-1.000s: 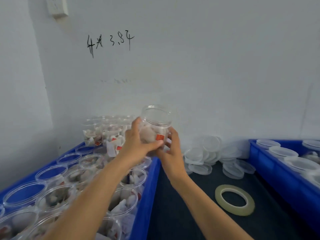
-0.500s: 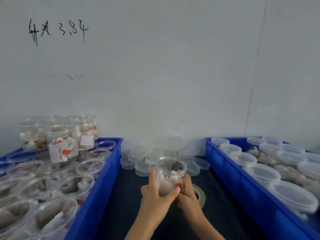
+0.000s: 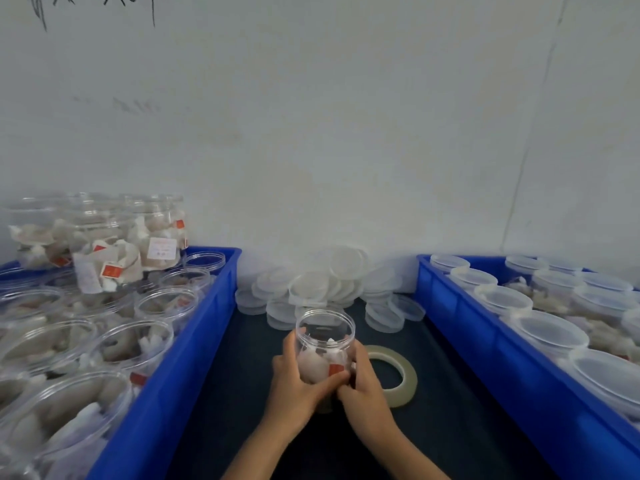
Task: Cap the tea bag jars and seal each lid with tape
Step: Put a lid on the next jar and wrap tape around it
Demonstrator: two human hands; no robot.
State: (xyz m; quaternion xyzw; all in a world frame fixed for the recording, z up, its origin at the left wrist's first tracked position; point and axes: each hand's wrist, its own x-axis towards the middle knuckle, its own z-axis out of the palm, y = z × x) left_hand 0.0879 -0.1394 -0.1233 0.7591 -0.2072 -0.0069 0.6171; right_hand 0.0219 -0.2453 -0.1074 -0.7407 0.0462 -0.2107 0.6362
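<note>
A clear, uncapped jar with tea bags inside stands upright over the dark mat between two blue crates. My left hand grips its left side and my right hand grips its right side near the base. A roll of pale tape lies flat on the mat just right of my right hand. A heap of translucent lids is piled against the wall behind the jar.
The left blue crate holds several open jars of tea bags, with more jars stacked at its far end. The right blue crate holds several capped jars. A white wall stands close behind.
Both hands carried the jar from above the left crate rightward and down to the mat, then a little lower. The view turned right and down.
</note>
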